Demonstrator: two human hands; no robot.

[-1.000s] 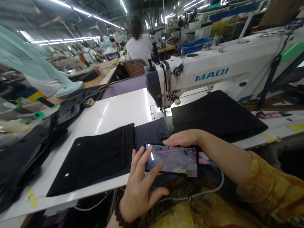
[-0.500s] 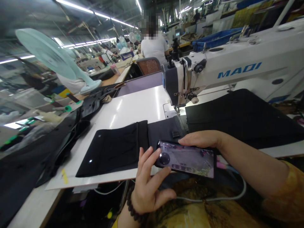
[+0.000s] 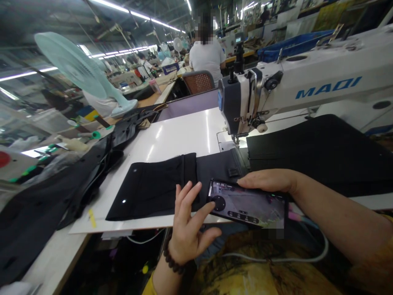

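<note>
We hold one phone [image 3: 251, 205] over the near edge of a white table [image 3: 181, 137], screen up, its long axis running left to right, right end dipping slightly toward us. Our right hand [image 3: 273, 180] clasps its far edge; apart from it, our left hand [image 3: 187, 225] spreads its fingers, index fingertip at the screen's left end, though we cannot tell whether it presses. We count one beaded bracelet [image 3: 172, 263] and one MAQI sewing machine [image 3: 282, 88].

Tube lights [image 3: 141, 16] glow above me, pale streaks glare on my white table [image 3: 184, 135], and the left edge looks blurred.
</note>
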